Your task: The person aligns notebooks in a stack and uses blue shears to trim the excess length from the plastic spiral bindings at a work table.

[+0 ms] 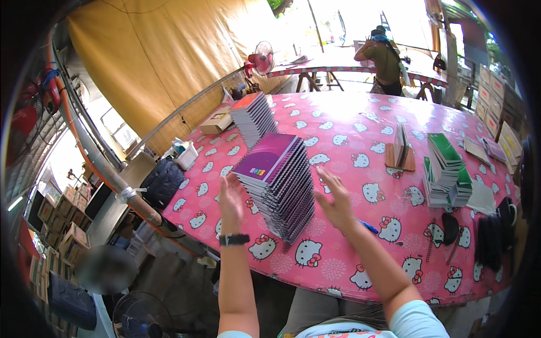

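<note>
A tall stack of purple spiral-bound notebooks (276, 183) stands on the pink patterned table near its front edge. My left hand (231, 201) is at the stack's left side, palm toward it, with the fingers stretched upward. On the right side my right hand (333, 194) is held with its fingers spread, close to the spiral bindings. Neither hand grips a notebook; whether the left fingertips touch the stack I cannot tell. Right behind stands another stack of spiral notebooks (253, 116) with an orange cover on top.
Green-covered books (445, 166) are piled on the table's right, near a wooden stand (399, 159). Black spiral coils (489, 242) lie at the right edge. A blue pen-like object (368, 226) is beside my right forearm. Far off, a person (387, 62) is at another table.
</note>
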{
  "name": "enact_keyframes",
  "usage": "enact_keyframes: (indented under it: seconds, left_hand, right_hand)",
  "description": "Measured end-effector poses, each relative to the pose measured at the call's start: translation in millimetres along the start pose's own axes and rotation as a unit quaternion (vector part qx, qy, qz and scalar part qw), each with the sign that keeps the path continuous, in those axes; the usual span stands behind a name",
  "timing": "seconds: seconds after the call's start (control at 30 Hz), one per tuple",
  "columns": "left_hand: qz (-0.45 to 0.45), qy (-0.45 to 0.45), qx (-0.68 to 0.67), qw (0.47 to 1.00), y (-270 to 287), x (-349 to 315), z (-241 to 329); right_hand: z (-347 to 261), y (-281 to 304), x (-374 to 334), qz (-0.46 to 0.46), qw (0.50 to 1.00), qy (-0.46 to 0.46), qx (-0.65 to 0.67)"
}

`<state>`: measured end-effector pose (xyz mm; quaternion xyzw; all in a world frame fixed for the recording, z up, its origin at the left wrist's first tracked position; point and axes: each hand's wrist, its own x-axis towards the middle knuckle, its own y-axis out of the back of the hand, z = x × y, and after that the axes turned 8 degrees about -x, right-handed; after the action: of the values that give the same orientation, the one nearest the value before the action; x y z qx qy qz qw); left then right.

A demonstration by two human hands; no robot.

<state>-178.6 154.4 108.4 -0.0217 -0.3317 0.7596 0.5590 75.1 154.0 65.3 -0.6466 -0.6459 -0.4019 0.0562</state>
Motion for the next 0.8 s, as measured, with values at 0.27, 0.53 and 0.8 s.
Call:
enact_keyframes:
  seconds: [0.27, 0.53, 0.8]
  left_hand:
    - [-0.393, -0.353, 0.274, 0.804, -140.1, -160.7, 130.1]
    - [-0.498, -0.361, 0.065, 0.786, -167.6, -209.0, 113.7]
    - [-0.466, -0.371, 0.28, 0.753, -104.9, -170.1, 76.9]
  right_hand:
    - [59.4, 52.5, -128.3, -0.181, 0.856, -0.154, -0.459]
    - [66.0, 43.9, -133.9, -0.166, 0.885, -0.145, -0.41]
    - [86.1, 59.0, -129.8, -0.035, 0.968, -0.245, 0.031]
